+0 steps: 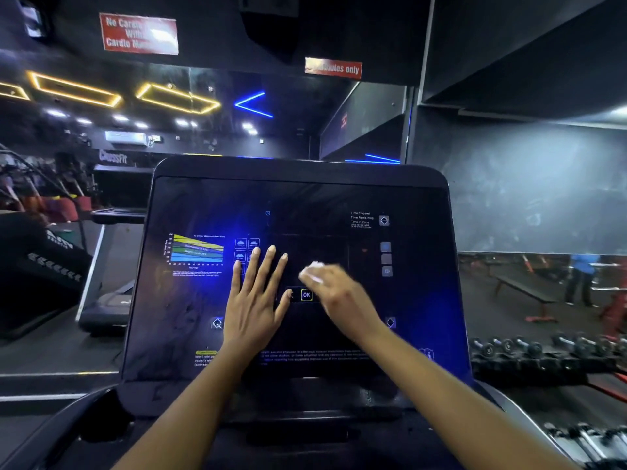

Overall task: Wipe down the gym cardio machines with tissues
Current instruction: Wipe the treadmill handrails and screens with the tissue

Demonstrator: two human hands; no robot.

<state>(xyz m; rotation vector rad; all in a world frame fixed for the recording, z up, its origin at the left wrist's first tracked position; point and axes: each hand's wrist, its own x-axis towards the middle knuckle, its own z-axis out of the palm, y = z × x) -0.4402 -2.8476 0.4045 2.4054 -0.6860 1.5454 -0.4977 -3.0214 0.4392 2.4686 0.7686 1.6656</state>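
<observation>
Step in hand, by the look of it: wiping the console (417, 300) of a cardio machine, w/ the centre of the panel under work. R hand (342, 296) presses a white tissue (314, 270) wad onto the dark glass just above and right of the lit OK button (306, 295). The fingers seem curled over the wad, gripping it, tho blur hides exactly how they lie. L hand (258, 300) lies flat on the panel beside it, fingers straight and spread, holding nothing, prob. bracing; its fingertips reach the small icons next to the heart-rate chart (196, 251). Progress: smears show on the lower-left glass, so I'd guess much of the panel isn't done yet. Next move calls for even pressure and overlapping passes out toward the chart side and the upper right labels, and the L hand has to lift off so the patch under it gets wiped too. Light touch near OK and the diamond keys, since a hard press might trigger sth. Room: panel is wide, w/ rounded top corners and a raised rim all round. Plenty of free glass left, right and above both hands; below, the warning text strip sits close to the forearms. Off the edges: another treadmill (108, 300) to the left, a dumbbell rack (543, 354) to the right, both well apart from the hands.
</observation>
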